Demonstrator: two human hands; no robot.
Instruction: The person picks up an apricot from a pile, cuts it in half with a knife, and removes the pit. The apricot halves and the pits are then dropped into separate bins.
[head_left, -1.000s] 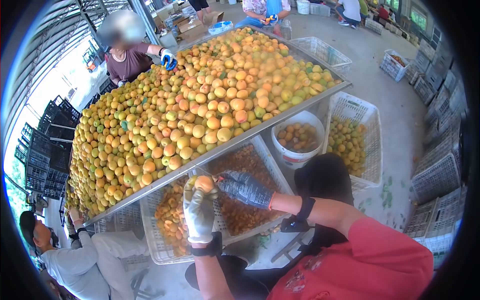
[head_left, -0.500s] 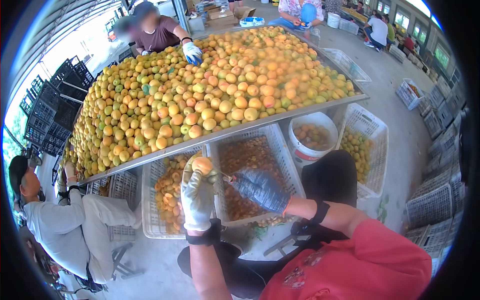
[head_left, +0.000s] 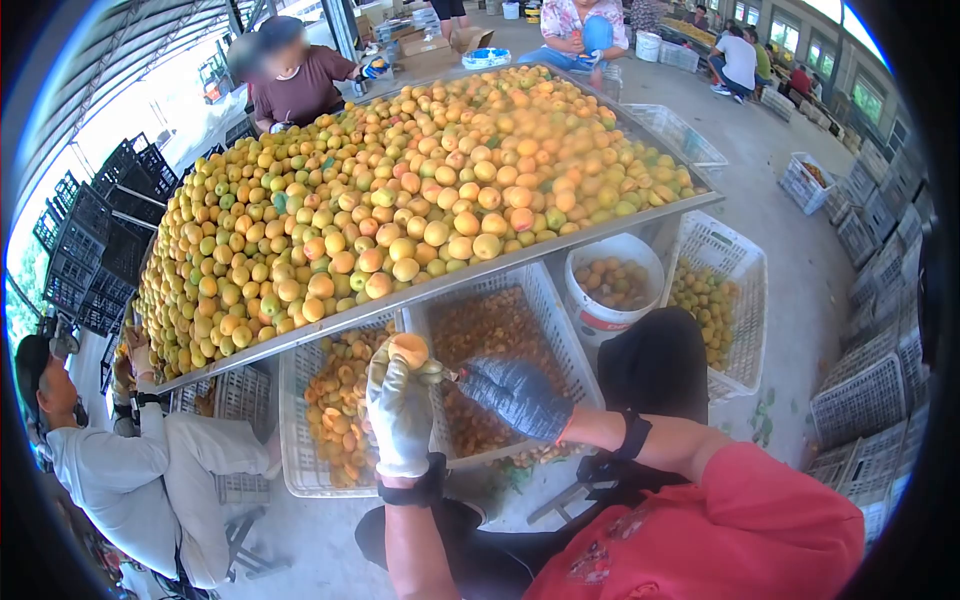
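An apricot (head_left: 409, 350) rests in the closed fingers of my left hand (head_left: 400, 415), which wears a pale, stained glove. My right hand (head_left: 515, 398), in a dark grey glove, is closed on a small metal-tipped tool (head_left: 456, 375), mostly hidden by the fingers. Its tip points at my left thumb, just right of the apricot. Below my left hand stands a white crate (head_left: 300, 465) of split apricot halves. Under my right hand another crate (head_left: 585, 365) holds brown apricot pits.
A metal-edged table (head_left: 470, 283) heaped with apricots slopes across in front. To the right stand a white bucket (head_left: 610, 318) and a crate (head_left: 755, 300), both with apricots. One person (head_left: 110, 470) sits at left; another (head_left: 300, 85) is behind the heap. Stacked crates (head_left: 870, 400) line the right.
My view has shifted slightly. The apricot in my left hand now shows its cut side, and my hands sit a little lower. The person behind the heap has drawn a gloved hand off the fruit.
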